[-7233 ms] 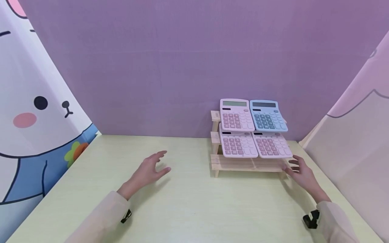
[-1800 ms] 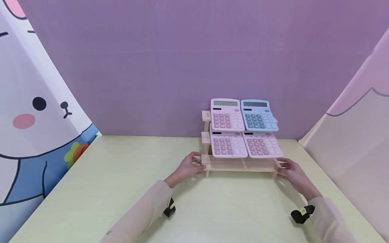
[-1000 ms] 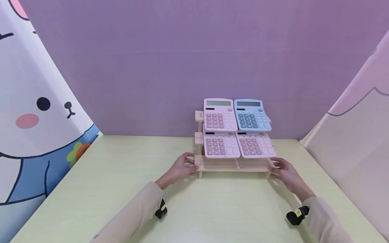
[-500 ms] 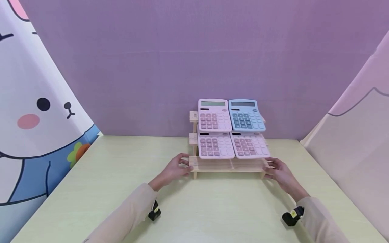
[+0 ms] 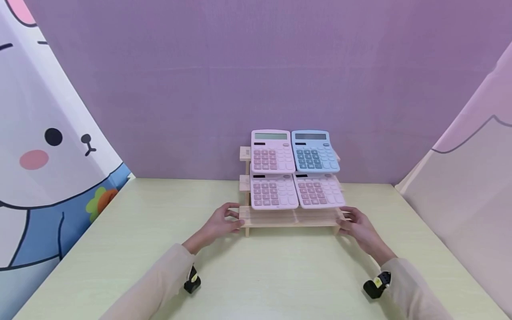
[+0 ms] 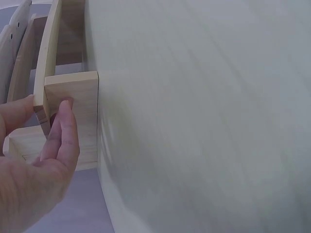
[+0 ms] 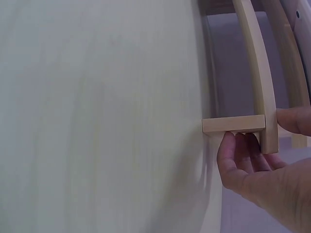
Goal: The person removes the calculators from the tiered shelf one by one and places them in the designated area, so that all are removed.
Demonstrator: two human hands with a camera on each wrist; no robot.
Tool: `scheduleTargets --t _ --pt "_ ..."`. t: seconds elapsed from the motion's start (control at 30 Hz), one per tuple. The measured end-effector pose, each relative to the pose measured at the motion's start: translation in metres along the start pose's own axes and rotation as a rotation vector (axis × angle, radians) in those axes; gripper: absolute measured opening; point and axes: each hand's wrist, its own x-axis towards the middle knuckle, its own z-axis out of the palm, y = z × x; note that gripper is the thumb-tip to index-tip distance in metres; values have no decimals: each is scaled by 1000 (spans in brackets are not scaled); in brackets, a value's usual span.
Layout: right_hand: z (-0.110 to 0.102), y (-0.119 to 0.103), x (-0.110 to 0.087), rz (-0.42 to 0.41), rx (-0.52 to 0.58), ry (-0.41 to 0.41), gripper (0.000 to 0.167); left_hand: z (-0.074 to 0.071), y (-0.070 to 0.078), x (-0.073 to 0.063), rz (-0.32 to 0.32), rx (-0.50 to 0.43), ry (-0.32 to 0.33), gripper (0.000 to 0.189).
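A three-step wooden display rack [image 5: 288, 218] stands on the table near the purple backdrop. Its top step carries a pink calculator [image 5: 273, 153] and a blue calculator [image 5: 316, 153]; two more pink calculators, the left one [image 5: 274, 193] and the right one [image 5: 318, 192], lean on the middle step. The lowest step is bare. My left hand [image 5: 218, 224] grips the left end of that step, thumb above and fingers against the leg [image 6: 75, 90]. At the other end my right hand [image 5: 360, 229] pinches the step the same way, fingertips under it by the leg [image 7: 233, 124].
The pale green table [image 5: 272, 275] spreads in front of and beside the rack. Purple cloth [image 5: 180, 111] rises behind it. A cartoon-print cloth [image 5: 52, 155] hangs at the left, and a pale curtain [image 5: 460, 200] slopes along the right edge.
At first the left hand was apart from the rack; it then took hold of the left end. The rack, with its calculators, has slid left between both hands.
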Motion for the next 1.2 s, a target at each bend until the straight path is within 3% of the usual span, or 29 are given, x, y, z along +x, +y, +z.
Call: scheduleTargets --t 0.2,1.0,1.2 --pt "-1 1 1 3 8 2 54 2 1 -1 -18 8 25 57" --pt "-1 4 4 20 18 35 53 -5 -1 -4 5 24 -45 60" --pt "-4 5 6 25 28 40 52 -4 1 -3 -15 43 -41 60"
